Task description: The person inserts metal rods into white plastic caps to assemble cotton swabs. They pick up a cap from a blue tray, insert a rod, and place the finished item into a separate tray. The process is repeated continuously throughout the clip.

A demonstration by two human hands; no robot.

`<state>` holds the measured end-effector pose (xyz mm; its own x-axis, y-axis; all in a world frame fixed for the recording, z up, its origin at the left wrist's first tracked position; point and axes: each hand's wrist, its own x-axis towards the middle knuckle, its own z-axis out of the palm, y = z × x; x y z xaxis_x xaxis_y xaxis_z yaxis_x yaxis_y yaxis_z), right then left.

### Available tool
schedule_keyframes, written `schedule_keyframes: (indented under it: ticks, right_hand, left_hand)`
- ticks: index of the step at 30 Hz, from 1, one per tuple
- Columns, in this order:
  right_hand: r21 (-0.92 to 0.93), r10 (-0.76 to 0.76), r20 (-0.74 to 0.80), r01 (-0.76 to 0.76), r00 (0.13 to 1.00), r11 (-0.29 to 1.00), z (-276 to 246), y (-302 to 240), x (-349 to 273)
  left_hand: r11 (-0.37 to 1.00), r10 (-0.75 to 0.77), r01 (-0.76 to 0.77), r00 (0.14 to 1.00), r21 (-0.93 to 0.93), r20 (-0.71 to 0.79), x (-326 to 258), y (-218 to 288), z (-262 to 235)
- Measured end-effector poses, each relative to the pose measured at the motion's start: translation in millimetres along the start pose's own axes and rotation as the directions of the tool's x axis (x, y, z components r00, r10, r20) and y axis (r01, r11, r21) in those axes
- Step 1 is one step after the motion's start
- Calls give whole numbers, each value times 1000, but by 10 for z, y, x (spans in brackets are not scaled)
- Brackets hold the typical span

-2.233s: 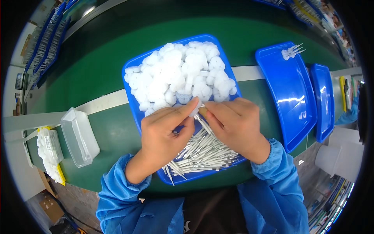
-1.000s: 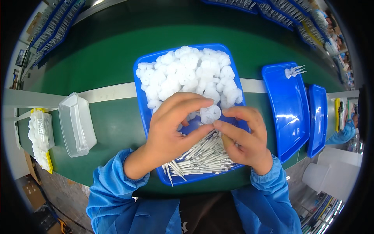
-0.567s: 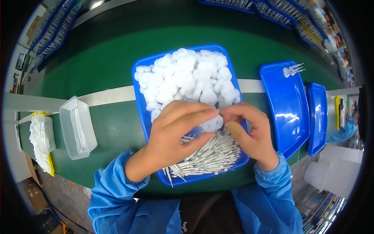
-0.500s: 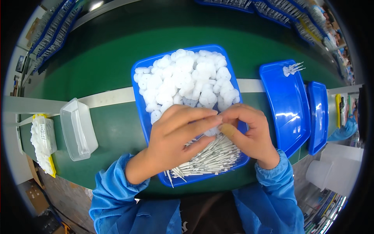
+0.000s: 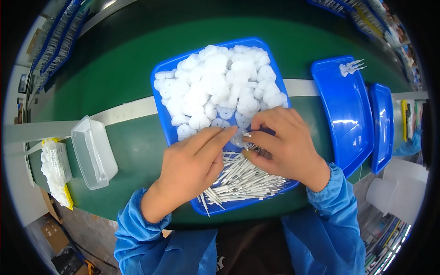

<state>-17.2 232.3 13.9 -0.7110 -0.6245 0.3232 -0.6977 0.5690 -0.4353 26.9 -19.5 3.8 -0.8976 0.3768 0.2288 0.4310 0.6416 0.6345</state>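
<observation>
A blue tray (image 5: 161, 114) on the green belt holds a heap of white round discs (image 5: 215, 87) at its far end and a pile of thin white pins (image 5: 240, 181) at its near end. My left hand (image 5: 192, 167) reaches in from the lower left and pinches one white disc (image 5: 237, 138) at its fingertips. My right hand (image 5: 286, 142) faces it over the pins and grips a white pin (image 5: 248, 135), whose tip touches the disc. The two hands meet near the middle of the tray.
A clear plastic box (image 5: 94, 151) lies left of the tray, with a bag of white parts (image 5: 55, 167) beyond it at the belt's edge. Two more blue trays (image 5: 343, 119) (image 5: 382, 123) sit to the right, the nearer one holding a few assembled pieces (image 5: 350, 68).
My hands have drawn back from the disc heap toward the pins. The left hand took up one disc, and the right hand has brought a pin to it.
</observation>
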Motion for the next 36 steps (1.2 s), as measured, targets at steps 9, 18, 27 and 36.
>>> schedule_keyframes:
  ticks: [9, 18, 27, 36]
  right_hand:
    - [-11, 81, -24, -81, 996, 997, 34, 52, -48]
    - [-63, 397, -501, -490, 769, 869, -1011, 1256, -543]
    - [-298, 493, -458, -650, 740, 699, -906, 1634, -753]
    - [-512, 248, -446, -472, 860, 717, -863, 1544, -926]
  left_hand:
    - [993, 97, -95, 994, 65, -39, 284, -83, -1]
    - [982, 189, -190, 969, 10, -161, -376, -221, -237]
    - [973, -229, 224, 945, -48, -235, -703, -414, -189]
    - [994, -29, 50, 978, 99, -207, -404, -408, -125]
